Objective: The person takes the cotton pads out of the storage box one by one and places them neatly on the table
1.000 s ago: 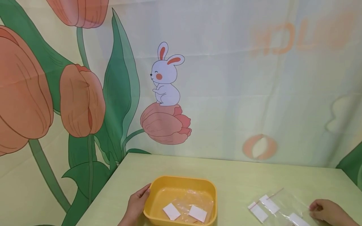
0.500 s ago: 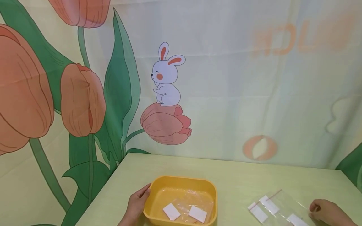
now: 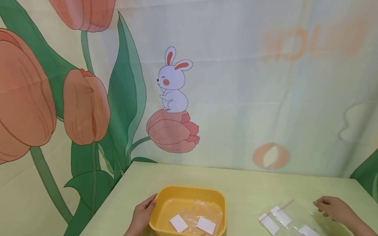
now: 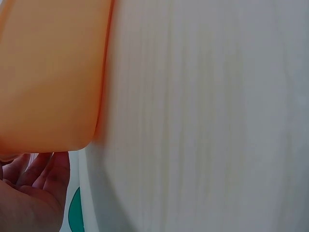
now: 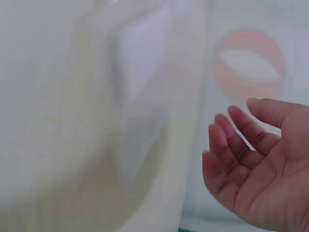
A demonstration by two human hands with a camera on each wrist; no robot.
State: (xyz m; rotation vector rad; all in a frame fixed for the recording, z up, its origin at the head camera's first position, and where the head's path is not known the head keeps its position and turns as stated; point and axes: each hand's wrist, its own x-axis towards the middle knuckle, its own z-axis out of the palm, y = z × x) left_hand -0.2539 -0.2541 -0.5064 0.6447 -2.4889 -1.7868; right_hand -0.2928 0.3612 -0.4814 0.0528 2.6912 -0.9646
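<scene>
A yellow plastic box (image 3: 189, 190) stands near the front of the table in the head view. Inside it lie a clear plastic bag (image 3: 203, 208) and two white cards (image 3: 178, 223). My left hand (image 3: 142, 211) holds the box's left side, thumb and fingers at its wall; the left wrist view shows that hand (image 4: 38, 193) against the box's end (image 4: 53, 96). To the right, clear zip bags (image 3: 295, 209) with red seal strips lie on the table with white cards (image 3: 281, 215). Just above their right edge hovers my right hand (image 3: 336, 208), fingers loosely bent, holding nothing.
The pale green table (image 3: 242, 180) runs back to a hanging cloth (image 3: 236, 98) printed with tulips and a rabbit. Table surface shows between the box and the bags.
My right hand has lifted off the bags' right edge and moved slightly left and up. The left hand and box stay put; the head view has shifted slightly.
</scene>
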